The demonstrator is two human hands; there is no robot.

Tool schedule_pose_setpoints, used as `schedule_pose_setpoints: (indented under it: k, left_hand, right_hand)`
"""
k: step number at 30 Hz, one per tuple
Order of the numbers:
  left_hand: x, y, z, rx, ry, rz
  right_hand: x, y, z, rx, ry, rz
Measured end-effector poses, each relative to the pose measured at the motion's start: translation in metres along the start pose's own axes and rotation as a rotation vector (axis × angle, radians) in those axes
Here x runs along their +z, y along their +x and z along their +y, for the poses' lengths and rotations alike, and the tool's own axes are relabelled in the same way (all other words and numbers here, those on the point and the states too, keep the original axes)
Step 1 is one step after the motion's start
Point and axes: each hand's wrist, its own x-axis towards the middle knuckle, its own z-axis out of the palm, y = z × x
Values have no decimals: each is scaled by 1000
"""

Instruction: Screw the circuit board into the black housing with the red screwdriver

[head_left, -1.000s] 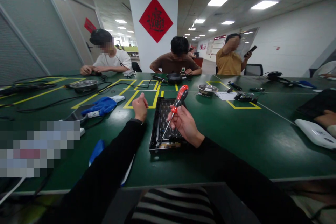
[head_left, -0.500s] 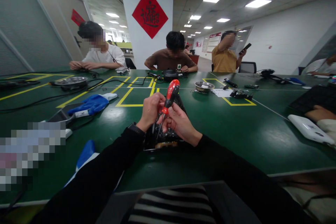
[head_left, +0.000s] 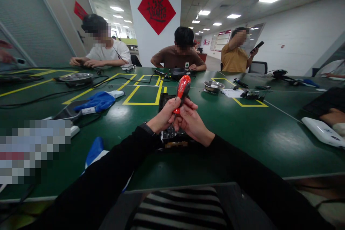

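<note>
A screwdriver (head_left: 184, 88) with a red and black handle stands nearly upright, its handle up and its shaft pointing down. My left hand (head_left: 165, 115) pinches it at the lower end of the handle. From the other side, my right hand (head_left: 194, 124) has its thumb and fingers closed around the same part. Below both hands lies an opened black casing (head_left: 165, 100) with small dark parts inside and a brownish strip (head_left: 176, 144) along its near edge. My fingers hide much of the shaft, and I cannot tell whether the tip touches the casing.
Blue and white gloves (head_left: 100, 102) lie to the left near a grey tray (head_left: 66, 111). Metal bowls (head_left: 214, 85) and dark parts (head_left: 252, 94) sit farther back. A white device (head_left: 322, 131) is at right. Several people sit around the green table (head_left: 242, 143); black cables cross its left side.
My left hand has moved from beside the screwdriver onto the lower end of its handle. The right hand stays on it. The whole view has shifted slightly.
</note>
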Motion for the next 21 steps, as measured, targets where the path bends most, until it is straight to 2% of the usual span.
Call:
schedule_pose_setpoints:
  k: [6,14,21]
  left_hand:
    - [-3,4,1,46,-36,91]
    - [4,7,4,160,-170,162]
    - [4,7,4,176,-221,93]
  right_hand:
    - [4,0,-2,20,45,2]
    - [2,-1,2,25,75,-47]
    - [0,-2,1,36,42,-37]
